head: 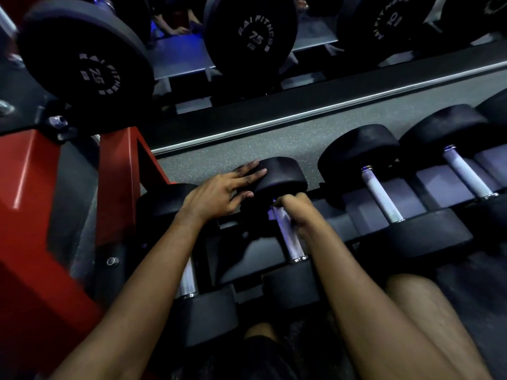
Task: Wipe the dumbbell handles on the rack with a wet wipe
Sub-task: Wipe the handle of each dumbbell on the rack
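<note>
Low on the red-framed rack [41, 174], the left hand [219, 192] is resting flat-fingered on a dumbbell's far head [285, 174] while the right hand [297, 212] is clenching, apparently through a wet wipe [271, 214], the far end of its handle [288, 239], whose bare length is running back toward the person.

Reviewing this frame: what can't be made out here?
Wet wipe: head view, hidden inside the right hand's grip on the second dumbbell's handle; pale scrap beside it too blurred to identify.
Leftmost dumbbell's handle: head view, upper part covered by the left forearm.
Far-right dumbbell: head view, cut off by the right edge.
</note>
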Motion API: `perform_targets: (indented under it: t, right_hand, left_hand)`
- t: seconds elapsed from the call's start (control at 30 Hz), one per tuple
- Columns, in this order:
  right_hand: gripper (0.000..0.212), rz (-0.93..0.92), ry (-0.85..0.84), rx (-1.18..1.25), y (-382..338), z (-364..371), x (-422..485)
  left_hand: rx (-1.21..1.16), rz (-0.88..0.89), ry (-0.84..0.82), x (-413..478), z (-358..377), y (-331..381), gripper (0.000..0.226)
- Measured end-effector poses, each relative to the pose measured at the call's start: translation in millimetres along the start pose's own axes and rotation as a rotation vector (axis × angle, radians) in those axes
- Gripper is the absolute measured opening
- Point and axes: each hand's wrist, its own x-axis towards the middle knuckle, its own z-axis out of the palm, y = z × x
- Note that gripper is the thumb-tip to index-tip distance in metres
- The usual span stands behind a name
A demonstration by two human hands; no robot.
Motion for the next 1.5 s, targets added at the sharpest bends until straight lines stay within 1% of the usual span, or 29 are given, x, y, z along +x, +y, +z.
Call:
perform_targets:
  t: [0.07,0.13,0.2,0.27,0.33,0.37,0.43,0.5,0.57,0.63,0.7,0.77,0.8,0.87,0.9,0.93,0.97,1.0,1.03,1.13,1.17,1.23,1.33,1.4,1.5]
  right_hand:
    - [0.018,0.063,-0.132,0.239,4,-11,4]
    - [0.021,0.072,-0.215,0.331,5,-19,3]
    - [0.014,0.063,-0.206,0.322,3,-20,2]
    - [0.006,-0.004,-0.091,0.157,0,-17,1]
    - [0.018,-0.124,0.11,-0.225,-1,-14,-4]
    - [0.018,-0.202,0.191,-0.382,-3,-12,-12]
    - [0.017,-0.343,0.275,-0.559,-4,-7,-28]
    - [0.022,-0.495,0.342,-0.781,1,-1,-39]
    - [0.025,-0.621,0.356,-0.983,7,3,-42]
    - [0.027,-0.672,0.291,-1.133,9,3,-41]
    - [0.025,-0.739,0.248,-1.22,12,0,-39]
    - [0.011,-0.799,0.252,-1.335,13,3,-41]
    - [0.01,-0.817,0.268,-1.395,15,6,-39]
    - [0.013,-0.835,0.246,-1.479,15,11,-38]
    - [0.01,-0.854,0.245,-1.49,18,12,-38]
    - [0.012,-0.872,0.25,-1.471,19,12,-40]
    - [0.02,-0.837,0.232,-1.435,17,10,-44]
    - [0.024,-0.841,0.19,-1.366,17,7,-42]
    - [0.025,-0.859,0.138,-1.264,16,3,-40]
    - [0.017,-0.812,-0.04,-0.994,5,-15,-38]
    - [0.013,-0.797,-0.122,-0.907,3,-23,-37]
    - [0.009,-0.81,-0.277,-0.822,2,-42,-36]
    - [0.01,-0.796,-0.532,-0.905,5,-59,-39]
    - [0.011,-0.736,-0.681,-1.005,10,-54,-41]
    - [0.017,-0.637,-0.807,-1.142,6,-35,-42]
  left_hand:
    - [-0.005,0.002,0.003,-1,0,2,0.06]
    - [-0.003,0.001,0.007,0,0,4,0.06]
    - [-0.011,-0.005,0.008,-1,0,5,0.06]
    - [-0.018,-0.003,0.008,0,1,5,0.06]
    - [-0.013,0.011,0.012,-1,1,4,0.06]
    - [-0.007,0.015,0.015,0,1,3,0.06]
    - [-0.007,0.007,0.015,0,2,3,0.061]
    - [-0.013,0.004,0.015,0,3,4,0.06]
    - [-0.004,0.01,0.013,0,2,4,0.06]
    - [-0.001,0.012,0.016,0,1,5,0.06]
    - [0.002,0.004,0.009,0,1,6,0.06]
    - [0.016,0.002,-0.001,-1,0,6,0.061]
    - [0.021,0.0,0.0,-1,-1,7,0.061]
    - [0.026,-0.009,0.001,0,-1,7,0.061]
    - [0.027,-0.01,0.002,0,-1,7,0.061]
    - [0.029,-0.006,0.004,0,-1,7,0.061]
    - [0.029,-0.003,0.006,-1,-1,7,0.061]
    - [0.029,-0.003,0.006,-1,0,7,0.061]
    - [0.029,-0.005,0.004,-1,0,7,0.061]
    - [0.037,-0.006,0.004,0,0,6,0.061]
    - [0.04,-0.005,0.009,0,1,6,0.061]
    - [0.04,-0.008,0.016,-1,0,8,0.061]
    - [0.045,-0.012,0.02,-1,-2,12,0.061]
    - [0.051,-0.019,0.012,-3,-3,14,0.061]
    - [0.065,-0.027,0.0,-4,-4,15,0.06]
